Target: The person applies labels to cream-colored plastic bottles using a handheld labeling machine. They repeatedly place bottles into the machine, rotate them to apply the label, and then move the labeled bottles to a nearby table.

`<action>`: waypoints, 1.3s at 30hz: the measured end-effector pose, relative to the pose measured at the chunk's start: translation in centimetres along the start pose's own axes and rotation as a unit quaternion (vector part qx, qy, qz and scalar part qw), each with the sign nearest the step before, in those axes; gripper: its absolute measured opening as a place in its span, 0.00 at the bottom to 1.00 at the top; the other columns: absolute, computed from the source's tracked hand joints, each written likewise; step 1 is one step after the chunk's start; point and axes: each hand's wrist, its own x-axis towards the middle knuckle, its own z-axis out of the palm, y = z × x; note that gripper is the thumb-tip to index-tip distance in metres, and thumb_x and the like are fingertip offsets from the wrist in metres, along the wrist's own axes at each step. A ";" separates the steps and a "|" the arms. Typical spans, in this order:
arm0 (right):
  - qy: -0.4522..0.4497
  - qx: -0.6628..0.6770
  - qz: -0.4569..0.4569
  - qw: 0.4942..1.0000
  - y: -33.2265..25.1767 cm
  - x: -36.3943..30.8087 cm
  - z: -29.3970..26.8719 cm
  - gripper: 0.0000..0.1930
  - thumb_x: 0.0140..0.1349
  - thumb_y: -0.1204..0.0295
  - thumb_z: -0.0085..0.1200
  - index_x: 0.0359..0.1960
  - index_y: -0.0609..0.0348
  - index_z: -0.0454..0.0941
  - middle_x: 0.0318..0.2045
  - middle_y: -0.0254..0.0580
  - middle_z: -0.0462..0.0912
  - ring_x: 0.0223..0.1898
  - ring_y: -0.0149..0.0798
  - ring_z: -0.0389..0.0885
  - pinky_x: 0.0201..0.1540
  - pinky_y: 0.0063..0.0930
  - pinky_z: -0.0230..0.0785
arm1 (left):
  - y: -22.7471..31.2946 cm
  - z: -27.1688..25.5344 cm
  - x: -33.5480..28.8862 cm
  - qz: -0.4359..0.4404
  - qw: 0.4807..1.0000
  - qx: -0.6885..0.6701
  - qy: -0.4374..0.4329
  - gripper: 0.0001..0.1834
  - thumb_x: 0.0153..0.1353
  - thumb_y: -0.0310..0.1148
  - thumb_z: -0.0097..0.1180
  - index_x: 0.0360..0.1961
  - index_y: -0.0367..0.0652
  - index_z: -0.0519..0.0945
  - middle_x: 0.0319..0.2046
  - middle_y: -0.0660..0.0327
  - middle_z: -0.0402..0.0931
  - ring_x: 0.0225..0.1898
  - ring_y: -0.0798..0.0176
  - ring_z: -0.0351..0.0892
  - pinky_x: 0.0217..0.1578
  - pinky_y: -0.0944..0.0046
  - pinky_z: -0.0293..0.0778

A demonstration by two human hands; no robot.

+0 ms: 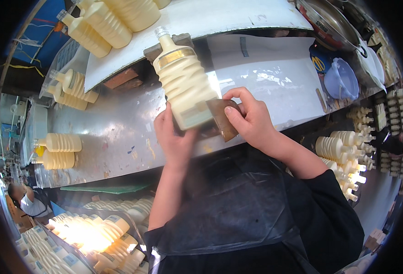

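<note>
Apparent smoothing: brown pad (224, 119) is gripped by right hand (254, 115), lower right of cream bottle (183, 84); left hand (171, 139), lower left, grip unclear; steadying called for.

Strong light throws white glare on the desk (114, 137) beyond the right fingers (241, 93) and burns out bottles (115, 223) well below the left fingers (168, 116). Beside the left fingers, the palm (179, 145) looks blurred; farther outward, straight edges bend into blackness.

Right hand (255, 119) holds brown pad (219, 116) at 1 cream bottle (182, 82).
</note>
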 end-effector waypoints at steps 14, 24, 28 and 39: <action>0.033 -0.158 -0.083 0.983 -3.8 0.5 0.5 0.09 0.62 0.74 0.54 0.44 0.57 0.76 0.14 0.42 0.75 0.15 0.41 0.78 0.21 0.32 0.66 | 3.2 1.7 1.2 0.101 0.984 0.109 0.097 0.41 0.34 0.30 0.71 0.58 0.40 0.80 0.42 0.59 0.75 0.45 0.51 0.74 0.53 0.51 0.65; 0.025 -0.170 -0.098 0.980 -4.1 0.2 1.2 0.09 0.63 0.73 0.55 0.44 0.55 0.77 0.15 0.44 0.77 0.16 0.44 0.78 0.22 0.35 0.67 | 3.3 1.6 1.3 0.113 0.979 0.134 0.101 0.41 0.33 0.30 0.72 0.58 0.40 0.80 0.40 0.60 0.75 0.46 0.55 0.74 0.56 0.52 0.63; 0.034 -0.167 -0.074 0.983 -4.2 0.2 0.6 0.09 0.62 0.73 0.55 0.44 0.56 0.77 0.16 0.45 0.78 0.16 0.44 0.79 0.22 0.35 0.68 | 3.8 1.6 1.4 0.109 0.981 0.123 0.105 0.41 0.34 0.30 0.71 0.57 0.40 0.80 0.40 0.61 0.75 0.46 0.55 0.75 0.56 0.51 0.63; 0.019 -0.181 -0.062 0.981 -2.0 0.7 0.6 0.09 0.64 0.72 0.54 0.45 0.56 0.76 0.15 0.44 0.76 0.15 0.43 0.76 0.21 0.34 0.64 | 0.7 0.6 0.2 0.076 0.989 0.101 0.078 0.40 0.38 0.36 0.74 0.58 0.38 0.79 0.42 0.57 0.77 0.46 0.51 0.74 0.54 0.52 0.65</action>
